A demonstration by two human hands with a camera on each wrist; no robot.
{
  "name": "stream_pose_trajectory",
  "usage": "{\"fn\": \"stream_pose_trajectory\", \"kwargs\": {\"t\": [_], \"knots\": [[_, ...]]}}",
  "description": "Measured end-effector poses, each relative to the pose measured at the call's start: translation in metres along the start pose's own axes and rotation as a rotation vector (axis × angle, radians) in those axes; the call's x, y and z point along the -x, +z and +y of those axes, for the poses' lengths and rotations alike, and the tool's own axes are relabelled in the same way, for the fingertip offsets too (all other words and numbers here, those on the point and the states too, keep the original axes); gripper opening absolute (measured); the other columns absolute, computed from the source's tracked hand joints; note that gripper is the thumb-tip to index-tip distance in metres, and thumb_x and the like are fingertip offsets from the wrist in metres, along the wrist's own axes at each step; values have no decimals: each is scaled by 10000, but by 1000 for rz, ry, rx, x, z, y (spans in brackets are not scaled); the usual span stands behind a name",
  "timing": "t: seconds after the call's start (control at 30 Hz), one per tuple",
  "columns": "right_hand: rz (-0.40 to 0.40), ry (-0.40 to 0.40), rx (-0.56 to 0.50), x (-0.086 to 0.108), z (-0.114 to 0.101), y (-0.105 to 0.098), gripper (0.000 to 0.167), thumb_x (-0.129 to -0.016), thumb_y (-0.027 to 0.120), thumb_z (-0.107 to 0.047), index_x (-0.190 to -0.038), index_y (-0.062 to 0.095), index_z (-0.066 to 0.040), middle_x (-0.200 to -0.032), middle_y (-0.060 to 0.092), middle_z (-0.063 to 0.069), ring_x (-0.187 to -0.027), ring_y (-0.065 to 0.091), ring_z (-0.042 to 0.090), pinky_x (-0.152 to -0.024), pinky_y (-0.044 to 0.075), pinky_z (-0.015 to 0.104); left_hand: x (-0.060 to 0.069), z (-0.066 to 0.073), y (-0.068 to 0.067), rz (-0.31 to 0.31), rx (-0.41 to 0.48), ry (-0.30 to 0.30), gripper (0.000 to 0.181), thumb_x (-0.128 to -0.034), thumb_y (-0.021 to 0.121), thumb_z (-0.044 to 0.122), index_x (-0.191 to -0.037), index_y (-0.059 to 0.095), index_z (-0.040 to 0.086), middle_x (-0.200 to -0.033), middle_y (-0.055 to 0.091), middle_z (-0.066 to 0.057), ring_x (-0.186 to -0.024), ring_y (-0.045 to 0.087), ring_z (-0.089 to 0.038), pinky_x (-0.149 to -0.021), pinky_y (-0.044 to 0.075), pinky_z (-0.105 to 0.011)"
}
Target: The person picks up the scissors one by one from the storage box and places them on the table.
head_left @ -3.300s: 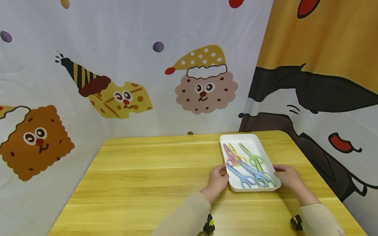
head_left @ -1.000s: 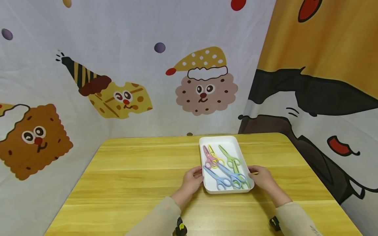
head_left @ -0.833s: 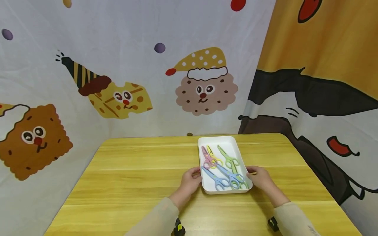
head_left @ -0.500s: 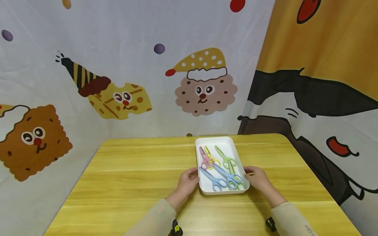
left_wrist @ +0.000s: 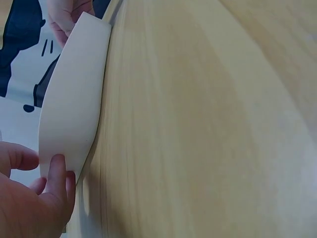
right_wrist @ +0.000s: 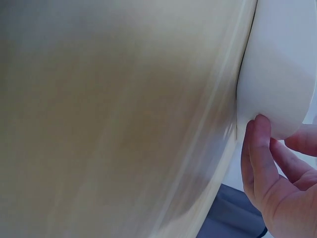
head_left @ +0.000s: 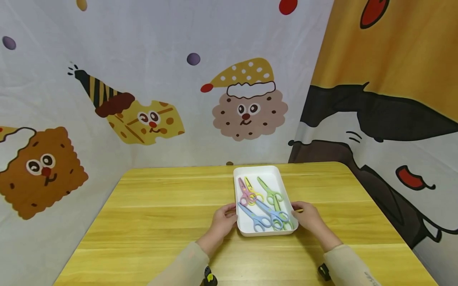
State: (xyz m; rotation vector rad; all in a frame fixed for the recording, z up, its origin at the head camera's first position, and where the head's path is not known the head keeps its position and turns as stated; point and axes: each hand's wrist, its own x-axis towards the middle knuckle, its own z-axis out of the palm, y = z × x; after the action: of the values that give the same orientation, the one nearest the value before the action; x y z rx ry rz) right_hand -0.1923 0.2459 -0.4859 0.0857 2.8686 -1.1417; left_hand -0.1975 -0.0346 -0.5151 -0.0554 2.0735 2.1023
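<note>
A white rectangular tray [head_left: 266, 233] is on the wooden table, held at its near half from both sides. My left hand [head_left: 222, 222] grips its left wall; the left wrist view has these fingers [left_wrist: 58, 173] against the tray's outer side. On the opposite wall, my right hand [head_left: 309, 217] holds on, fingertips on the side in the right wrist view. Inside lie several child-size plastic scissors: a pink pair [head_left: 245, 195], a yellow pair [head_left: 249, 184], green scissors [head_left: 264, 187] with more green beneath, and two blue pairs, one of them [head_left: 255, 217] nearest the left hand.
Bare wood of the table [head_left: 154, 226] stretches to the left and in front of the tray. Behind the table hangs a cartoon-printed cloth [head_left: 154, 51], close to its back edge. A black wrist device [head_left: 210, 278] shows under the left sleeve.
Both hands have moved the tray of scissors leftward along the table, from the right side to nearer the middle. Their hold on it looks the same, and the scissors keep their arrangement.
</note>
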Motion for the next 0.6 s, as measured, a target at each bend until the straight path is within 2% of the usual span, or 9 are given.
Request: {"fn": "stream_pose_trajectory", "kwargs": {"t": [0.37, 0.6], "knots": [[15, -23, -1, 0, -5, 9, 314, -869, 599, -13, -1160, 602, 107, -1050, 651, 242, -971, 608, 365, -848, 522, 485, 4, 3, -10, 14, -26, 5, 466, -853, 543, -73, -1310, 461, -117, -1232, 535, -292, -1109, 572, -389, -832, 570, -364], [9, -16, -29, 1, -11, 12, 312, -874, 597, -16, -1159, 599, 110, -1062, 645, 242, -959, 614, 362, -830, 534, 466, 2, 2, -16, 18, -27, 3, 462, -854, 543, -65, -1308, 468, -113, -1238, 537, -294, -1123, 568, -387, -842, 567, -361]]}}
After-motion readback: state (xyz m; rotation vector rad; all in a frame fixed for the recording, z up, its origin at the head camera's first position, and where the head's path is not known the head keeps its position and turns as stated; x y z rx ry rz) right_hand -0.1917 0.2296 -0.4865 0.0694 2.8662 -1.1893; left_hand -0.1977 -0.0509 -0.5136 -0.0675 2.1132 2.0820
